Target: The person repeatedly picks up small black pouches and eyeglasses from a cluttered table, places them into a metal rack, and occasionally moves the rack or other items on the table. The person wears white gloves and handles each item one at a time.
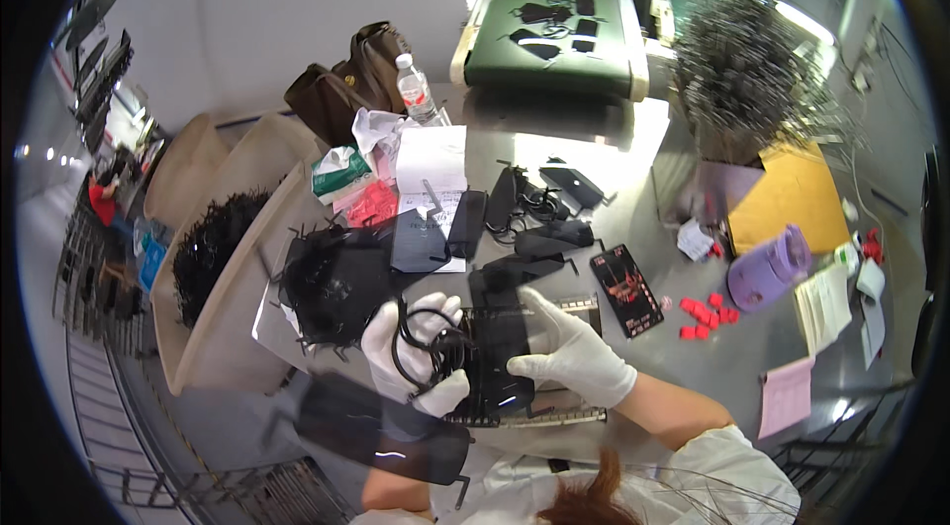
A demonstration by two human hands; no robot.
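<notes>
My left hand (414,352), in a white glove, has its fingers curled round a looped black cable (450,347). In the same kind of glove, my right hand (579,357) has thumb and forefinger at the edge of a flat black oblong case (503,342). Beneath the case lies a frame with a metal edge strip (574,416), partly hidden by both hands. A larger dark panel with bent hooks (381,431) covers part of my left forearm. To the left of my hands is a pile of black cases and cables (336,283).
More black cases (554,238) lie ahead, beside a phone (626,289). Red blocks (705,317) and a purple bottle (770,270) are at right. Beyond stands a green conveyor belt (495,60) carrying black parts. Bins (223,327) line the left side; a water bottle (416,90) stands behind papers.
</notes>
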